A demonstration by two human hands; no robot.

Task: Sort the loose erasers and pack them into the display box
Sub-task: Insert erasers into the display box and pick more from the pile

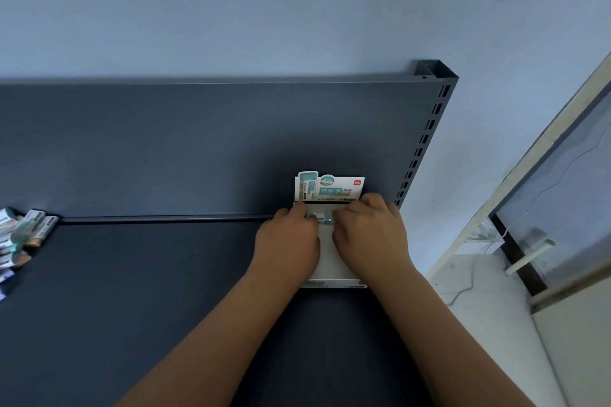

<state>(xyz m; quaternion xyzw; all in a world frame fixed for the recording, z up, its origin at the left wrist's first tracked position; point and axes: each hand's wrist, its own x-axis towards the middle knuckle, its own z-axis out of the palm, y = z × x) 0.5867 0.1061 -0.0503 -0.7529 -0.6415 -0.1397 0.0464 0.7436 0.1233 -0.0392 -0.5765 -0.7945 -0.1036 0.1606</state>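
1. Head view: I see both hands inside the display box [327,256], a white carton that lies on the dark grey shelf [148,291], towards its right end.
2. The box's printed header card stands upright at its far side, against the shelf's back panel [198,142] and just beside the slotted upright post [426,129].
3. My left hand [287,241] and right hand [370,231] lie knuckles up, side by side, with the fingers curled in towards each other.
4. Between the fingertips sits a small teal-and-white eraser [322,217]; both hands pinch it at the far end of the box, just below the header card. From here I cannot tell whether it touches the box floor.
5. The white box floor shows bare between the two wrists.
6. The loose erasers [23,235] lie in a jumbled heap at the left edge of the shelf, well apart from the box.
7. Behind the shelf is a pale blue wall [264,10]; to the right a framed glass pane [562,192] leans into view.
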